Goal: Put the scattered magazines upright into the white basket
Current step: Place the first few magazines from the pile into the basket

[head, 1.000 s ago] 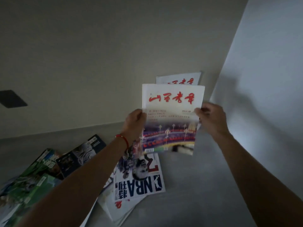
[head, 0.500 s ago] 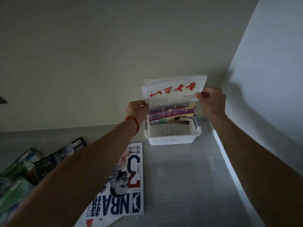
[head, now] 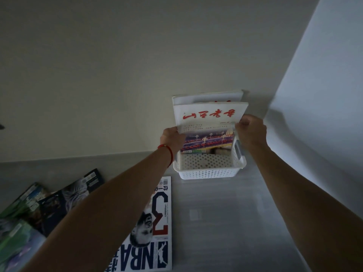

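Both hands hold one magazine point(head: 210, 122) upright over the white basket point(head: 208, 171). The left hand point(head: 172, 138) pinches its left edge and the right hand point(head: 250, 130) pinches its right edge, so it sits between the two grips. Its bottom dips into the basket, in front of another white magazine point(head: 206, 98). An NBA magazine point(head: 149, 232) lies flat on the counter point(head: 225, 222).

From here I see a white basket point(head: 208, 170) with dotted perforations, a white magazine point(head: 210, 122) with red lettering over a purple-red photo, a red wrist string point(head: 167, 152), a navy-and-red NBA magazine point(head: 155, 232), green covers point(head: 17, 228), and a grey bench point(head: 225, 222).
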The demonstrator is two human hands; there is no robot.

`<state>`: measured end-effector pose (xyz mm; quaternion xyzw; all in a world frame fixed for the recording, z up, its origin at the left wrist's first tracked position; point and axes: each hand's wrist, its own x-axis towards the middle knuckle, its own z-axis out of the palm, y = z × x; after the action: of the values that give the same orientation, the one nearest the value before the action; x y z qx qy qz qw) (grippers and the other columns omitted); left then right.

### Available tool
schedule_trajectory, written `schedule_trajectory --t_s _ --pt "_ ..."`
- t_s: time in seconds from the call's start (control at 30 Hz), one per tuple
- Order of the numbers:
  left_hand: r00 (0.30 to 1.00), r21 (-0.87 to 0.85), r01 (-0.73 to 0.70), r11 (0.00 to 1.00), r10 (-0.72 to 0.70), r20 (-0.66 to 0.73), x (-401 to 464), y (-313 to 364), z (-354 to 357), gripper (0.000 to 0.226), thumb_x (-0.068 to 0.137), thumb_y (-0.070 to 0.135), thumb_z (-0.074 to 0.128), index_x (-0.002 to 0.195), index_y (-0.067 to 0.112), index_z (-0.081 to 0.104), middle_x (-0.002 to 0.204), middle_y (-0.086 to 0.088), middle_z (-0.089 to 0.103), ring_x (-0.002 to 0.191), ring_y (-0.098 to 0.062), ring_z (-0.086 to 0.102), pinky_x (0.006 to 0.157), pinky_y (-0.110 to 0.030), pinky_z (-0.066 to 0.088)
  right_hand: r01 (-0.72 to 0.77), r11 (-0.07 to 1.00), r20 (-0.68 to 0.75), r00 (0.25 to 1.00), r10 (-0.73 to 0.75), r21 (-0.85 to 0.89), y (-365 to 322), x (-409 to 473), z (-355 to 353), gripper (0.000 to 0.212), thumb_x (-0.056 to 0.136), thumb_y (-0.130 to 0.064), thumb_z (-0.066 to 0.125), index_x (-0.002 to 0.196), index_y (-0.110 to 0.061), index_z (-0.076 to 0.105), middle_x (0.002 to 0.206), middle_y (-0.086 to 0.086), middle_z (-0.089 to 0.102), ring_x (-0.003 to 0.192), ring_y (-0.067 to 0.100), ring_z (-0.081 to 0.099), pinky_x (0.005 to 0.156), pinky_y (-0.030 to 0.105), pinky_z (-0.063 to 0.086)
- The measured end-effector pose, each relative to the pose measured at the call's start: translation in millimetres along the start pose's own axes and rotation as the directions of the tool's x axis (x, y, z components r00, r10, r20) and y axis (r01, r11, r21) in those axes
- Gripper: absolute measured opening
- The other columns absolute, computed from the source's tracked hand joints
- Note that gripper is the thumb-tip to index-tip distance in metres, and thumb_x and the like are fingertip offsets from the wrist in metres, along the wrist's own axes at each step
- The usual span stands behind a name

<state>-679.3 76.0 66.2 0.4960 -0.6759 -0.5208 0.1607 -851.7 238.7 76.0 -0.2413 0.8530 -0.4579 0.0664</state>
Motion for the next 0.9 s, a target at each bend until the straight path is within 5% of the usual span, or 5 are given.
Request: schedule_trajectory --t_s 0.13,0.33,0.63,0.77,0.9 --pt "0.998 0.039 -0.06 0.997 0.058 0.034 3 4 0 0.032 0.085 0.008 0.06 0.116 0.007 0.068 0.114 -0.016 0.072 0.105 -0.034 0.069 0.09 -0.047 0.058 -0.054 0.985 0.151 0.988 0.029 0.163 -4 -7 -2 0.041 0.084 -0.006 0.062 0.124 -0.018 0.061 0.124 -0.002 0.07 0.112 0.016 0.066 0.073 0.012 0.048" --pt "0.998 0.049 -0.022 0.999 0.019 0.058 -15 -18 -14 0.066 0.088 0.004 0.064 0.148 0.017 0.04 0.143 -0.008 0.052 0.114 -0.02 0.057 0.078 -0.021 0.049 -0.031 0.982 0.225 0.974 -0.012 0.188 -10 -33 2 0.05 0.086 -0.007 0.065 0.129 -0.027 0.047 0.11 -0.02 0.06 0.098 0.003 0.055 0.069 0.015 0.042" --pt "0.982 0.353 -0.19 0.916 0.176 0.071 -124 -135 -115 0.033 0.092 -0.002 0.053 0.114 0.016 0.071 0.118 -0.015 0.07 0.075 0.002 0.062 0.053 -0.006 0.046 0.072 0.983 0.344 0.93 -0.127 0.169 -21 -187 62 0.015 0.095 -0.03 0.062 0.094 -0.016 0.068 0.083 -0.002 0.072 0.073 0.011 0.07 0.068 0.028 0.06" --pt "0.985 0.551 -0.166 0.818 0.109 0.134 -176 -202 -152 0.04 0.092 -0.001 0.053 0.124 0.018 0.067 0.139 -0.014 0.058 0.119 -0.023 0.059 0.096 -0.025 0.049 -0.146 0.976 0.526 0.824 0.21 -0.161 -9 -276 120 0.02 0.094 -0.031 0.06 0.106 -0.015 0.063 0.099 0.002 0.069 0.086 0.016 0.066 0.075 0.032 0.056" --pt "0.969 0.7 -0.239 0.673 0.119 0.216 -213 -258 -173 0.066 0.09 0.012 0.053 0.149 0.036 0.037 0.167 -0.001 -0.006 0.155 -0.025 -0.005 0.125 -0.04 0.021 -0.303 0.899 0.476 0.769 0.427 -0.317 -6 -336 153 0.037 0.087 -0.023 0.058 0.121 -0.007 0.056 0.116 0.013 0.065 0.102 0.03 0.066 0.086 0.039 0.057"
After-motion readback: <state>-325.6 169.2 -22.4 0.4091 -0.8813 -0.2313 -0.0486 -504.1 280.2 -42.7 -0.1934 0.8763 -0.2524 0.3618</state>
